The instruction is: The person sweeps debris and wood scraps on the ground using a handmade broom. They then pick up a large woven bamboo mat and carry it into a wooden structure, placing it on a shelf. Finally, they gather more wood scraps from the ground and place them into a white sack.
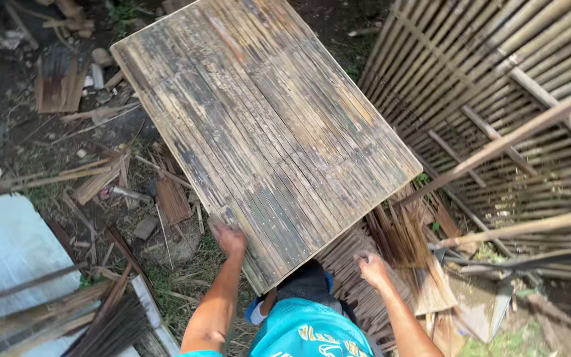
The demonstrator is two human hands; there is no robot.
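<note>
At the near left corner of the bamboo panel (pixel 266 132), the left hand (pixel 228 239) is closed on the panel's edge, fingers curled over the weathered slats. The panel itself stretches away from the person, its far end reaching toward the top of the view and its near short edge close to the body. It seems to be held up off the ground, above the scrap wood (pixel 107 178) scattered to its left, though I cannot tell how high. Right of the panel's near edge, the right hand (pixel 373 270) is clenched low, just beside the panel's right corner and over a bundle of thin sticks (pixel 401 238); whether it grips the panel's underside or the sticks is hidden. Further right of the panel stands a bamboo fence (pixel 497 99). Judging by the grip, the step in hand looks like lifting or shifting the panel. Any further move would call for both hands sharing the weight evenly, since the panel is wide and could tip.
</note>
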